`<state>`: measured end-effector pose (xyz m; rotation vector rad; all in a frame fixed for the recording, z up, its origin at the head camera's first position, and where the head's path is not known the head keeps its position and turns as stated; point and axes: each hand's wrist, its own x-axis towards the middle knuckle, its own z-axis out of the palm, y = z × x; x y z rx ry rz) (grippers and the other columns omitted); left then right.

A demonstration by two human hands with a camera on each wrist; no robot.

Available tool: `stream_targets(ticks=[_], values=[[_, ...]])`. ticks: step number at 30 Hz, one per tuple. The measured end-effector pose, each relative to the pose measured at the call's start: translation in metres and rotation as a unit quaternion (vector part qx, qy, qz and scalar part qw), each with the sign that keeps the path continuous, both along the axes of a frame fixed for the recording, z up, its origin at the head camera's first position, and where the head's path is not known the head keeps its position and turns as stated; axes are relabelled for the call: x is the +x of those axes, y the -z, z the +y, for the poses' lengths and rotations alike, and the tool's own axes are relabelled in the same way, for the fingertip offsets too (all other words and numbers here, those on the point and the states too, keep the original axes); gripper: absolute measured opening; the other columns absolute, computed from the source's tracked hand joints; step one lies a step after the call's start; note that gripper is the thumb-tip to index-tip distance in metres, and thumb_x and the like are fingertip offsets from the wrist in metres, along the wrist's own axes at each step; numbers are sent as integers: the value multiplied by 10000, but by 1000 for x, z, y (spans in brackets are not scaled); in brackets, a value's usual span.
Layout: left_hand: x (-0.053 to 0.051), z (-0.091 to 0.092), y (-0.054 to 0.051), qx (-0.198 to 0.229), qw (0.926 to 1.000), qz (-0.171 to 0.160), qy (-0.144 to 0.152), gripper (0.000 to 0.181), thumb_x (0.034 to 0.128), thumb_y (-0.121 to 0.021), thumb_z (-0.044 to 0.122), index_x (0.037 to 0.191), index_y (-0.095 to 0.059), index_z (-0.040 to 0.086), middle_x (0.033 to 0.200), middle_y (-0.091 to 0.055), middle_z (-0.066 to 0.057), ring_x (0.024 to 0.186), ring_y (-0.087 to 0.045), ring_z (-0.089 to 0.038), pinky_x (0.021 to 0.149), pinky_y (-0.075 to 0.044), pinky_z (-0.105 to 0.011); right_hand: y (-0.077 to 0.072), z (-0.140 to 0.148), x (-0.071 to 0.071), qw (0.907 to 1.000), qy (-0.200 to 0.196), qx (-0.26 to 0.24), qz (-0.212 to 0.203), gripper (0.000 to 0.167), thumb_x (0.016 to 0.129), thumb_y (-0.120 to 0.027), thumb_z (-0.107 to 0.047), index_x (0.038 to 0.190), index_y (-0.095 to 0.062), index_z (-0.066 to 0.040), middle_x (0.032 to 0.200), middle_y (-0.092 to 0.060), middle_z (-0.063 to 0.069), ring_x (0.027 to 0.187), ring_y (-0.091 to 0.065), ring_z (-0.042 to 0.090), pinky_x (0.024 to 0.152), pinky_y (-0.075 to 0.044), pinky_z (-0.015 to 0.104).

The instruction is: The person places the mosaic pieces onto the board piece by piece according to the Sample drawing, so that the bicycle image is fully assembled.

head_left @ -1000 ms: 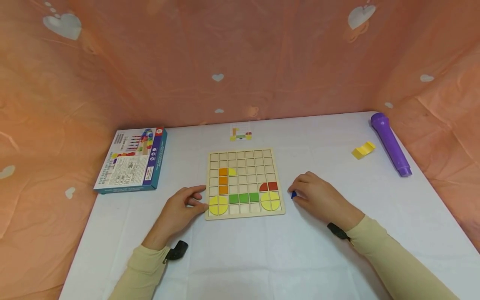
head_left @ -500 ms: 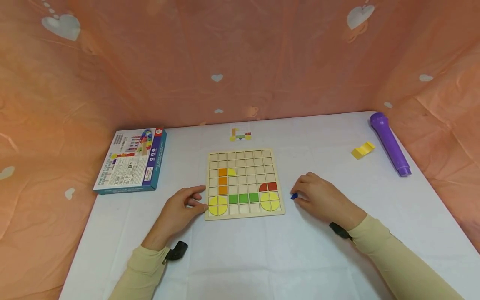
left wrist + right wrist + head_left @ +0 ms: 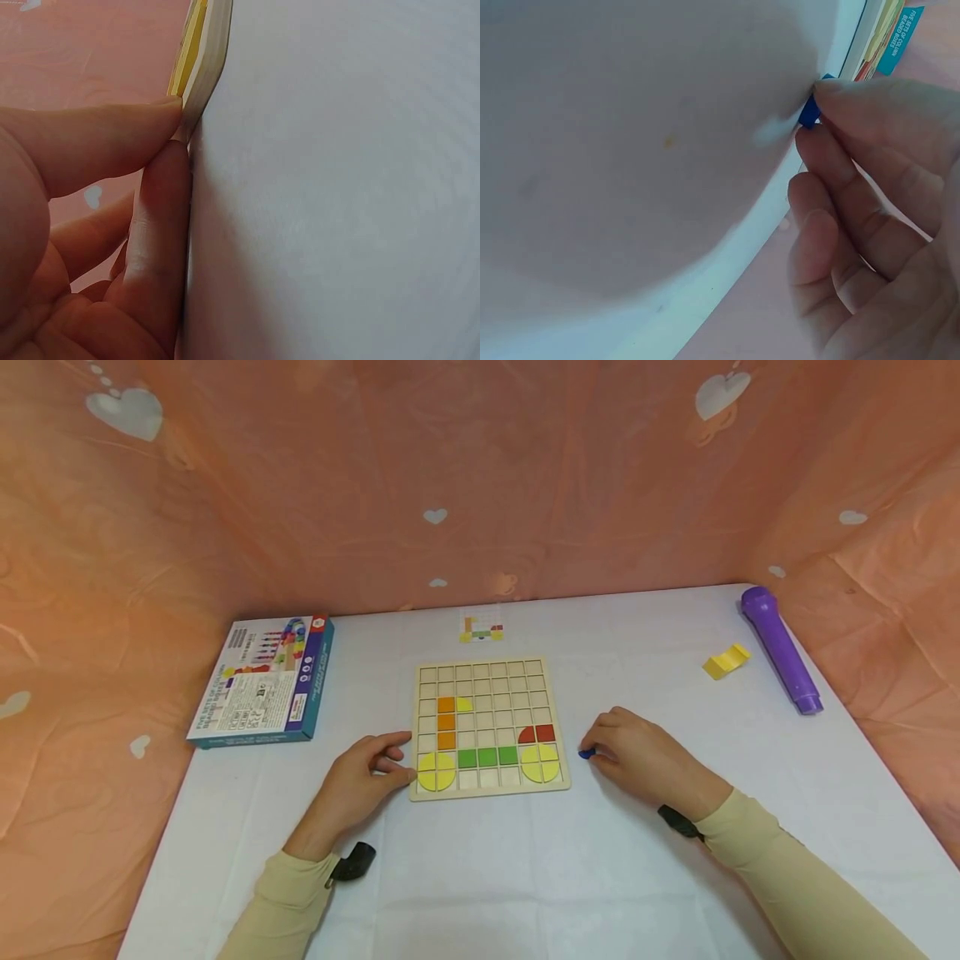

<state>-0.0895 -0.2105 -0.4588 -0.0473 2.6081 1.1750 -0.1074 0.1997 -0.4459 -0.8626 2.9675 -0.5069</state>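
Note:
A wooden grid board [image 3: 492, 792] lies mid-table, holding flat coloured pieces: orange squares [image 3: 446, 722] in a column, green squares [image 3: 487, 757] in a row, two red pieces [image 3: 544, 733], and yellow quarter-rounds [image 3: 437, 771] forming two circles, plus a single yellow one above. My left hand [image 3: 352, 785] touches the board's left edge with thumb and index finger set apart. In the left wrist view the thumb tip meets the rim [image 3: 212, 56]. Right of the board, my right hand [image 3: 645, 756] pinches a small blue piece [image 3: 808, 115] between thumb and index finger, low over the tablecloth.
A pattern card [image 3: 482, 625] lies behind the board. At the back left is a printed box [image 3: 258, 681]. A yellow block [image 3: 727, 662] and a purple microphone-shaped object [image 3: 782, 652] sit on the right. Orange cloth [image 3: 480, 468] hangs behind the white-covered table.
The blue piece has turned a little in my right fingers, and that hand has shifted slightly to the right. My left hand and the board have stayed put.

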Motion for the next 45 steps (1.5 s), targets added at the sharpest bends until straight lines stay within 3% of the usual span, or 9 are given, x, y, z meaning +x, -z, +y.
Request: stream_targets(ticks=[12, 18, 25, 34, 45], values=[[0, -1, 3, -50, 10000, -32, 7, 582, 972, -815, 230, 1521, -626, 191, 1204, -649, -56, 1061, -664, -201, 942, -529, -341, 0, -6, -2, 9999, -64, 83, 4, 144, 899, -846, -65, 1030, -827, -123, 1014, -744, -23, 950, -628, 138, 823, -601, 356], [0, -1, 2, -53, 10000, 12, 30, 572, 976, -812, 228, 1516, -631, 185, 1208, -650, -62, 1058, -661, -196, 960, -532, -366, -4, -12, -3, 9992, -261, -57, 306, 140, 885, -860, -62, 1008, -827, -121, 995, -747, -24, 940, -638, 139, 806, -598, 340], [1, -1, 2, 3, 10000, 14, 6, 566, 975, -814, 232, 1511, -636, 183, 1204, -652, -61, 1051, -663, -191, 971, -537, -379, -10, -42, -3, 9982, -493, -192, 289, 112, 883, -854, -67, 959, -825, -143, 936, -711, -51, 920, -607, 129, 782, -570, 294], [-1, 0, 1, 81, 9999, -75, -27, 579, 979, -811, 244, 1524, -624, 191, 1220, -650, -65, 1071, -667, -197, 999, -538, -393, -5, -89, 1, 9936, -1077, -202, 283, 84, 894, -853, -115, 952, -831, -171, 962, -729, -65, 901, -602, 129, 793, -565, 263], [-1, -1, 3, 53, 9999, -145, -61, 591, 977, -811, 234, 1533, -615, 199, 1217, -641, -56, 1079, -665, -211, 1003, -533, -387, 1, -115, 1, 9895, -1308, -250, 571, 84, 888, -853, -105, 919, -820, -177, 896, -725, -63, 876, -621, 141, 777, -551, 263]])
